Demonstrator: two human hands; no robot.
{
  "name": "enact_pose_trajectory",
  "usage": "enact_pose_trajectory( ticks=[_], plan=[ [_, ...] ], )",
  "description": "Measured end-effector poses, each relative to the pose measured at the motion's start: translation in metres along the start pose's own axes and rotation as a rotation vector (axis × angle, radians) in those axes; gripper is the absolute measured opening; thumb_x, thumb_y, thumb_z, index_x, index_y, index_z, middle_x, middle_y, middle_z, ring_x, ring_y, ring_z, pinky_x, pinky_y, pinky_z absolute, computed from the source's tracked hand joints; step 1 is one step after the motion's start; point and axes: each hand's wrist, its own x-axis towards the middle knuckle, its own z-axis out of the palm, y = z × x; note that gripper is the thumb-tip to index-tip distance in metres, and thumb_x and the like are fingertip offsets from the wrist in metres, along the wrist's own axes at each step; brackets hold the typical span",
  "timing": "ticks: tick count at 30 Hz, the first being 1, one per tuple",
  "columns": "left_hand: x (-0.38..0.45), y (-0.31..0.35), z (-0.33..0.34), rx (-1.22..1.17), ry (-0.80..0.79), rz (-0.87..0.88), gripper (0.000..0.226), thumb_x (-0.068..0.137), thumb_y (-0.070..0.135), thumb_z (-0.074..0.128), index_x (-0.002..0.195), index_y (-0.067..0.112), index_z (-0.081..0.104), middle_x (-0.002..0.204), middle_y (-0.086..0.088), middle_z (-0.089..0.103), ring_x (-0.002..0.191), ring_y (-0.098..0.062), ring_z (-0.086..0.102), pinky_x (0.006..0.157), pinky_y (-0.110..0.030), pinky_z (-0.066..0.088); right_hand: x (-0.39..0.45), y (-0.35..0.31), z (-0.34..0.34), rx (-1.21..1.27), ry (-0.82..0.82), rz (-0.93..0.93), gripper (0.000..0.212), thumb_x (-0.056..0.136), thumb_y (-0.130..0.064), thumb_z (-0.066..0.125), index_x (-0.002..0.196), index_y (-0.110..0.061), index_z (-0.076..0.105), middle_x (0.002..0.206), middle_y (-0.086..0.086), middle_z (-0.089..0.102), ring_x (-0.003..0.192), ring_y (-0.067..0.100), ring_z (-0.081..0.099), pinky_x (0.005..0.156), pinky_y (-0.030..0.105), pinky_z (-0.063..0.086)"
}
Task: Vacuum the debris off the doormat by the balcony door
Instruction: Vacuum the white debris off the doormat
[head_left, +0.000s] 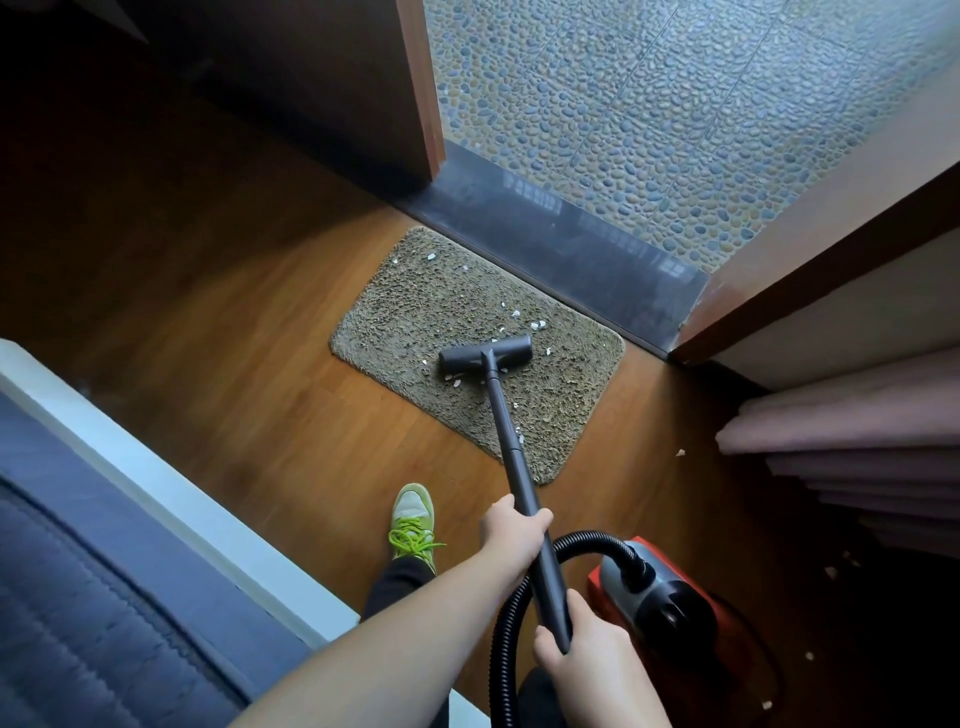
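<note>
A shaggy brown doormat (415, 312) lies on the wood floor beside the dark threshold of the open balcony door. White debris bits (537, 325) are scattered over it, mostly near its far edge. The black vacuum head (485, 354) rests flat on the mat's middle. Its black wand (511, 441) runs back toward me. My left hand (514, 532) grips the wand halfway up. My right hand (566, 649) grips the wand's lower end, where the black ribbed hose (506, 623) joins.
A red and grey vacuum canister (654, 592) sits on the floor at my right. Folded curtain fabric (857, 457) hangs at the right. A bed edge (156, 493) fills the left. My green shoe (413, 525) stands just short of the mat. Stray white bits (680, 452) lie on the floor at right.
</note>
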Motion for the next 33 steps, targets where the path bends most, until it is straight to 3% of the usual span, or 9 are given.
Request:
enact_pose_trajectory(
  ticks=[5,10,13,16,23,30,33],
  plan=[
    [0.000,-0.002,0.007,0.068,0.026,0.029,0.058,0.087,0.030,0.062,0.138,0.008,0.048,0.137,-0.009,0.055,0.120,-0.025,0.055,0.096,-0.028,0.043,-0.001,0.007,-0.001,0.006,-0.007,0.001,0.050,0.090,-0.042,0.050,0.136,-0.025,0.042,0.112,0.002,0.064,0.108,0.017,0.059,0.087,0.023,0.043],
    [0.004,0.004,0.004,0.070,0.053,0.037,0.057,0.088,0.026,0.063,0.139,0.006,0.047,0.135,-0.009,0.056,0.119,-0.025,0.055,0.089,-0.025,0.041,0.003,0.007,-0.004,0.054,0.007,-0.028,0.028,0.089,-0.039,0.052,0.113,-0.024,0.052,0.098,0.002,0.067,0.097,0.019,0.062,0.080,0.024,0.045],
    [0.011,0.012,0.000,0.063,0.057,0.047,0.052,0.087,0.025,0.064,0.134,0.006,0.052,0.130,-0.008,0.059,0.112,-0.025,0.058,0.084,-0.023,0.042,0.012,-0.002,-0.004,0.045,0.013,-0.023,0.032,0.089,-0.040,0.051,0.116,-0.021,0.052,0.102,0.005,0.067,0.097,0.023,0.063,0.079,0.029,0.046],
    [0.016,0.021,-0.004,0.065,0.070,0.056,0.048,0.086,0.026,0.065,0.129,0.005,0.055,0.126,-0.010,0.060,0.111,-0.028,0.059,0.084,-0.025,0.044,0.019,-0.009,-0.007,0.038,0.019,-0.003,0.036,0.090,-0.042,0.049,0.121,-0.023,0.050,0.105,0.006,0.066,0.096,0.023,0.064,0.076,0.029,0.047],
    [0.026,0.038,-0.012,0.081,0.080,0.086,0.037,0.083,0.030,0.068,0.114,0.011,0.061,0.107,-0.005,0.065,0.089,-0.025,0.060,0.078,-0.029,0.049,0.031,-0.023,-0.014,0.089,0.036,-0.014,0.023,0.088,-0.038,0.049,0.102,-0.019,0.053,0.093,0.009,0.066,0.085,0.029,0.066,0.075,0.036,0.055],
    [0.024,0.030,-0.006,0.099,0.076,0.083,0.032,0.084,0.029,0.066,0.110,0.013,0.060,0.114,-0.008,0.065,0.085,-0.022,0.054,0.078,-0.028,0.048,0.027,-0.011,-0.014,0.062,0.038,-0.030,0.025,0.087,-0.042,0.050,0.105,-0.024,0.054,0.092,0.004,0.067,0.084,0.023,0.066,0.074,0.032,0.053],
    [0.017,0.021,0.000,0.085,0.066,0.063,0.041,0.084,0.028,0.066,0.120,0.009,0.059,0.119,-0.008,0.063,0.092,-0.024,0.057,0.080,-0.027,0.046,0.019,0.002,-0.013,0.071,0.035,-0.048,0.025,0.086,-0.043,0.051,0.106,-0.028,0.055,0.088,0.001,0.068,0.081,0.019,0.065,0.070,0.027,0.049]
  ],
)
